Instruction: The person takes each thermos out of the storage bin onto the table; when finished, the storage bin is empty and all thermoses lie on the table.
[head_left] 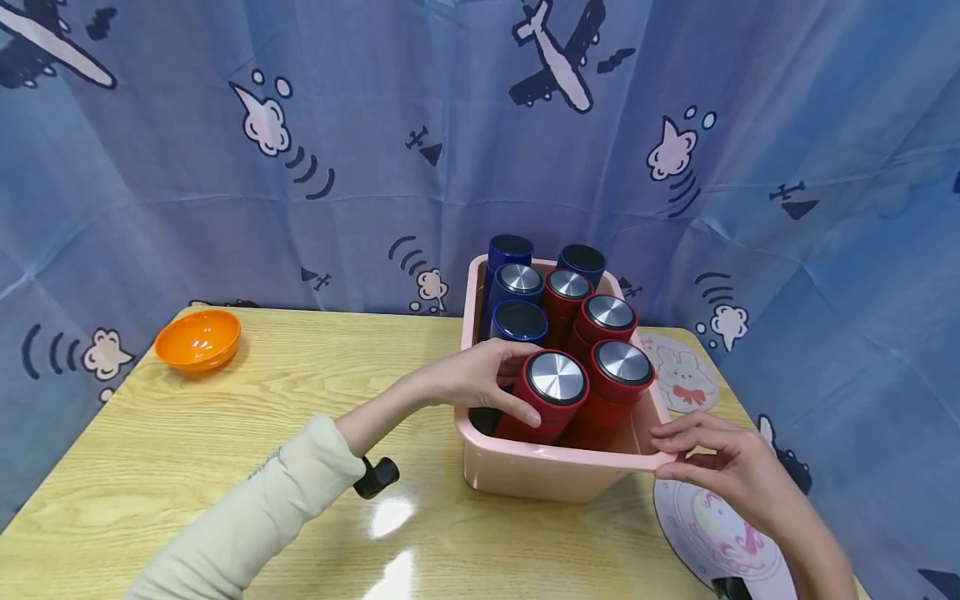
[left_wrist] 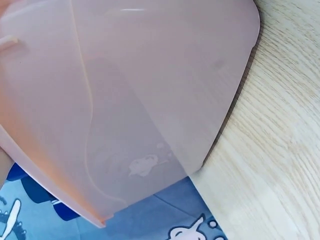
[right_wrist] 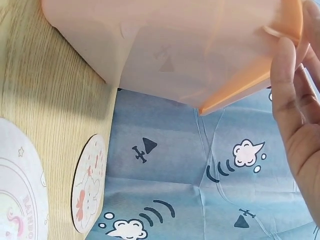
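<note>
A pink plastic bin (head_left: pixel 555 477) stands on the table, packed with upright thermos-like bottles. At its near end my left hand (head_left: pixel 480 377) grips a red bottle (head_left: pixel 557 379) with a silver-topped lid, thumb on the near side and fingers round the far side. The bottle's lower part is hidden by the bin wall. My right hand (head_left: pixel 723 462) pinches the bin's near right rim corner; the right wrist view shows its fingers (right_wrist: pixel 284 75) at that rim. Beside the held bottle are another red bottle (head_left: pixel 622 367) and a blue bottle (head_left: pixel 519 321).
An orange bowl (head_left: pixel 198 340) sits at the table's far left. Two round printed mats, a rabbit mat (head_left: pixel 684 375) and a rainbow mat (head_left: pixel 723 533), lie right of the bin. A blue patterned curtain (head_left: pixel 360 167) hangs behind the table (head_left: pixel 337 358).
</note>
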